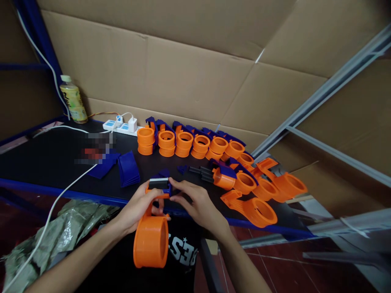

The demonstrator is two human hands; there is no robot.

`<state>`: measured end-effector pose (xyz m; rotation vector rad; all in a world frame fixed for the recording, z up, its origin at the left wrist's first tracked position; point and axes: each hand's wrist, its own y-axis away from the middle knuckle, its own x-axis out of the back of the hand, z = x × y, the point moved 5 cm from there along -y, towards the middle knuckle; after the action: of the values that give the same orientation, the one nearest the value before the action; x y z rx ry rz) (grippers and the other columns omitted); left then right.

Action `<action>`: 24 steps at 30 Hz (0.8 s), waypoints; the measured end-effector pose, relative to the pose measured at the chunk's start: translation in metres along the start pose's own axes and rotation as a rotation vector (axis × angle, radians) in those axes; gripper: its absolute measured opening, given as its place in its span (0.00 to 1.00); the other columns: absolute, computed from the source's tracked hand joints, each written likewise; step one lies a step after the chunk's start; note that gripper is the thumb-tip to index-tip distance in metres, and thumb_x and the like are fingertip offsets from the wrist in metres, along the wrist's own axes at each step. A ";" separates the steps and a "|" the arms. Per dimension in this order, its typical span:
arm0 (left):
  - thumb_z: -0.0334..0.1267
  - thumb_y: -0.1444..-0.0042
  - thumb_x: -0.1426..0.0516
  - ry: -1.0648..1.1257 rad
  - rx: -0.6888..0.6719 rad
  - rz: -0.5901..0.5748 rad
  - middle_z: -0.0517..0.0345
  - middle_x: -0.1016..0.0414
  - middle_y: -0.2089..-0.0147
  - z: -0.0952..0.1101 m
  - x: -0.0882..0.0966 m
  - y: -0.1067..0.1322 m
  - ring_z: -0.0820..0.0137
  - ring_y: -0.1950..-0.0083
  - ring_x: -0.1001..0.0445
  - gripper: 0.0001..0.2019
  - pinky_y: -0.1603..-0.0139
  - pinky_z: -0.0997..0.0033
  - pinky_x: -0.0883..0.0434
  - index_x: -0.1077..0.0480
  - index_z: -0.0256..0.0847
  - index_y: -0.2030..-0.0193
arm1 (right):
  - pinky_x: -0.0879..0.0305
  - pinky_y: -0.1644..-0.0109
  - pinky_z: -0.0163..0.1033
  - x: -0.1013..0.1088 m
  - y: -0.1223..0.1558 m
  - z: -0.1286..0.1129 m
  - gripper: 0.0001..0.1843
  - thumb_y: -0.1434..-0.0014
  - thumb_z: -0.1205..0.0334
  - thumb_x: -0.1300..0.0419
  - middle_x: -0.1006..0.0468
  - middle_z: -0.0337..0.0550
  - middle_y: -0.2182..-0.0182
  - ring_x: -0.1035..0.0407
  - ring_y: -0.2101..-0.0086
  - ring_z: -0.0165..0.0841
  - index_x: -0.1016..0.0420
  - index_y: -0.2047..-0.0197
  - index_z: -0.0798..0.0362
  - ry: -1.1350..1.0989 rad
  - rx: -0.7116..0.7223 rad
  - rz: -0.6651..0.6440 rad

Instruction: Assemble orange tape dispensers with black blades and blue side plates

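An orange tape dispenser (151, 242) hangs from my left hand (146, 203), whose fingers are wrapped round its head, with the big ring below. Across that head lie a black roller (158, 184) and a white toothed strip. My right hand (191, 199) pinches a small dark blue piece (170, 189) at the head's right end, thumb and fingertips against it. Whether that piece is fully seated cannot be seen. Behind my hands, black rollers (201, 173) and a small blue part (182, 169) lie on the black table (61, 162).
Rows of orange tape dispensers (184, 142) with blue parts stand along the back and right. Orange bodies (259, 211) lie at the right edge. Stacked blue plates (128, 169), a white power strip (122, 127), a drink bottle (73, 99) and a loose white cable (65, 189) are at the left.
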<state>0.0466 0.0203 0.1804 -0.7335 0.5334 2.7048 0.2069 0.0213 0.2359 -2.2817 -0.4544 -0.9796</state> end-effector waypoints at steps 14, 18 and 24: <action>0.36 0.41 0.37 0.233 -0.122 -0.424 0.39 0.24 0.40 0.023 -0.011 0.005 0.48 0.40 0.24 0.17 0.42 0.40 0.27 0.25 0.39 0.44 | 0.28 0.39 0.52 0.014 0.011 -0.007 0.23 0.32 0.67 0.41 0.24 0.45 0.40 0.31 0.40 0.40 0.28 0.35 0.44 0.118 0.124 0.160; 0.39 0.48 0.30 0.148 -0.183 -0.405 0.36 0.24 0.39 0.020 -0.002 -0.001 0.47 0.40 0.24 0.26 0.37 0.42 0.29 0.24 0.35 0.42 | 0.30 0.39 0.52 0.031 0.013 -0.015 0.19 0.32 0.66 0.41 0.24 0.44 0.40 0.29 0.43 0.40 0.23 0.40 0.43 0.062 0.078 0.177; 0.33 0.55 0.28 0.075 -0.349 -0.148 0.44 0.21 0.43 0.027 0.013 0.000 0.54 0.47 0.20 0.30 0.42 0.60 0.25 0.24 0.39 0.43 | 0.27 0.43 0.49 0.011 0.019 -0.043 0.21 0.34 0.54 0.37 0.21 0.45 0.44 0.26 0.47 0.40 0.26 0.39 0.43 0.052 -0.074 0.080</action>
<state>0.0242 0.0336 0.1954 -0.9243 0.0161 2.6658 0.2016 -0.0207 0.2600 -2.3151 -0.3070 -1.0278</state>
